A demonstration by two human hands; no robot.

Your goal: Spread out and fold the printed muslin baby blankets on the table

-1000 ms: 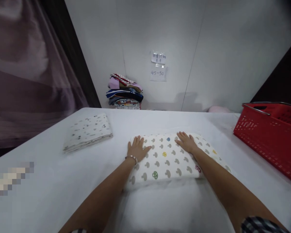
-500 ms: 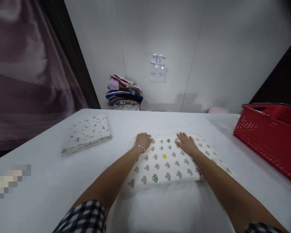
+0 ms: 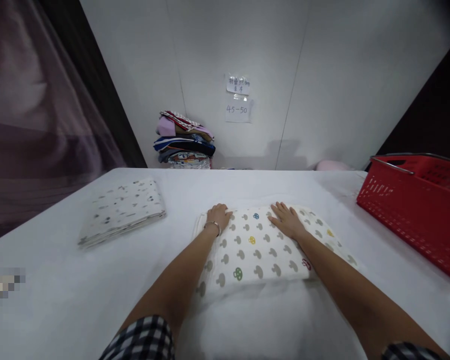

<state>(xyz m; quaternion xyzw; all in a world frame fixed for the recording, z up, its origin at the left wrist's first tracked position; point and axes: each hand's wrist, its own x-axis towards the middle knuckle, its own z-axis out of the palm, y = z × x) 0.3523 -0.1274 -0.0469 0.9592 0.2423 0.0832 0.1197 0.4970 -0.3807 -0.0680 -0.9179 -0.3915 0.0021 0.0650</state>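
A white cloth with grey and coloured mushroom prints (image 3: pixel 247 255) lies folded over on the table in front of me. Its plain white side (image 3: pixel 262 320) spreads toward me below the printed part. My left hand (image 3: pixel 218 216) rests flat on the far left part of the print, fingers extended. On the far right part lies my right hand (image 3: pixel 287 221), palm down with fingers spread. Neither hand grips anything. A second folded cloth with small dark prints (image 3: pixel 123 207) lies to the left, apart from my hands.
A red plastic basket (image 3: pixel 408 210) with a metal handle stands at the right of the white table (image 3: pixel 180 187). Behind the table is a stack of folded fabrics (image 3: pixel 185 145) against the wall. Paper signs (image 3: pixel 238 110) hang above. A curtain (image 3: pixel 30 110) borders the left.
The view has shifted slightly, so the surroundings appear a little further left. Both hands stay at about the same places on the mushroom-print cloth.
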